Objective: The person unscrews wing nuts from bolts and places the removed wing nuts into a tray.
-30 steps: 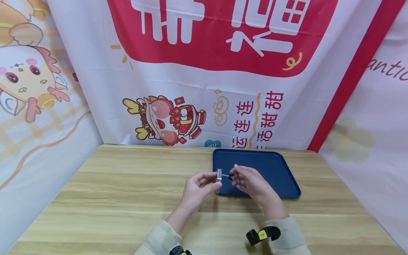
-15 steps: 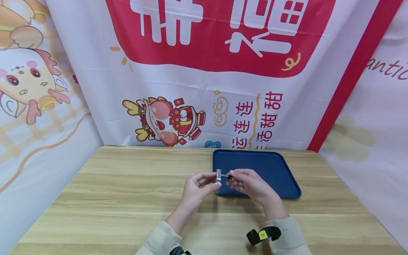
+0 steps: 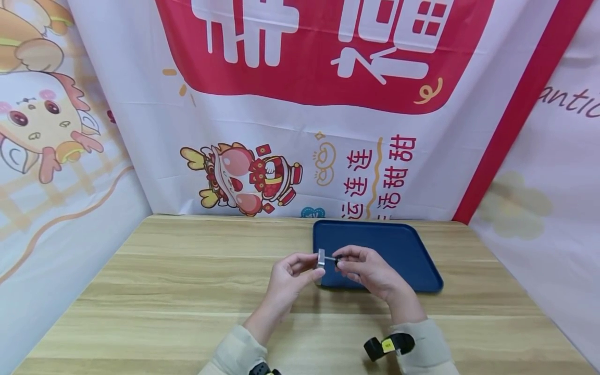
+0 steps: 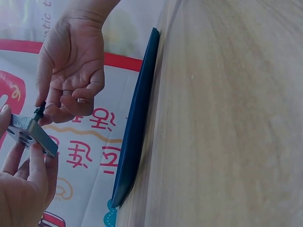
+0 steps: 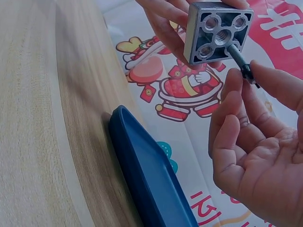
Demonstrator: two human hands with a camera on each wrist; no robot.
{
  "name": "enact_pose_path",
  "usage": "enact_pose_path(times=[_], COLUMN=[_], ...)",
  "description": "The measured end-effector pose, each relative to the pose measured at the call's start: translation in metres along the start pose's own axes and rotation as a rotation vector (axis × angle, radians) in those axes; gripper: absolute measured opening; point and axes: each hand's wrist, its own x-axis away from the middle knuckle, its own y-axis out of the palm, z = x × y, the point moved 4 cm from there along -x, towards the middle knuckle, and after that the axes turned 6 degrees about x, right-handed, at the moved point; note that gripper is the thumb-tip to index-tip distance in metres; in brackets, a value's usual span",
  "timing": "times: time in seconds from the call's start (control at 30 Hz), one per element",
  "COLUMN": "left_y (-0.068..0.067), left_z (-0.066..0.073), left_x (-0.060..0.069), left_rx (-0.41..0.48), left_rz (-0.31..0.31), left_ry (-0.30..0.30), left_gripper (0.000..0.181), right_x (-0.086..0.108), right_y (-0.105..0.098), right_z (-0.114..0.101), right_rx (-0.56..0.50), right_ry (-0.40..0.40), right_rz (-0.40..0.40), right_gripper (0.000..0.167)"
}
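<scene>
A square silver metal block (image 3: 321, 258) is pinched between the thumb and fingers of my left hand (image 3: 289, 278). In the right wrist view the block (image 5: 191, 38) shows a threaded centre hole and smaller holes near its corners; a bolt (image 5: 236, 56) stands at one corner hole. My right hand (image 3: 372, 271) pinches the bolt's dark end (image 5: 247, 72) between thumb and index finger, its other fingers loosely bent. Both hands are held up over the near left part of the blue tray. How deep the bolt sits in the block cannot be told.
The blue tray (image 3: 398, 250) lies at the back right of the wooden table (image 3: 187, 291). Behind the table hangs a printed red and white cloth (image 3: 281, 120), with more printed cloth at both sides.
The fingers of my right hand have shifted slightly around the dark end of the bolt, moving a little left from their earliest place. My left hand and the block have barely moved.
</scene>
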Motion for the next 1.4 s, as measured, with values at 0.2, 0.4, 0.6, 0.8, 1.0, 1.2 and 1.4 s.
enact_pose_path(times=[0.2, 0.4, 0.6, 0.8, 1.0, 1.2, 1.4], left_y=[-0.0003, -0.0003, -0.0003, -0.0001, 0.0008, 0.0011, 0.0002], left_z=[0.0008, 0.0011, 0.0008, 0.0009, 0.0015, 0.003, 0.0026], left_x=[0.0004, 0.001, 0.0008, 0.0006, 0.0008, 0.0011, 0.0001], left_rx=[-0.003, -0.005, -0.004, -0.009, -0.004, -0.004, -0.011], left_rz=[0.003, 0.007, 0.007, 0.002, 0.007, 0.012, 0.014], left_ry=[0.0, -0.004, -0.001, 0.015, 0.023, 0.028, 0.025], left_gripper=[0.04, 0.04, 0.04, 0.041, 0.039, 0.039, 0.04], right_x=[0.0011, 0.0011, 0.0002, -0.0005, -0.0007, -0.0007, -0.0004], right_y=[0.0, 0.0002, -0.0007, 0.0029, 0.0054, 0.0053, 0.0026], right_z=[-0.0009, -0.0015, 0.0017, 0.0056, 0.0031, 0.002, 0.0021], right_rx=[0.024, 0.029, -0.008, -0.106, -0.185, -0.22, -0.23], right_ry=[-0.005, -0.003, 0.076, 0.145, 0.11, 0.106, 0.099], right_rz=[0.004, -0.002, 0.025, -0.01, -0.041, -0.041, -0.017], right_gripper=[0.022, 0.021, 0.042, 0.032, 0.024, 0.021, 0.021])
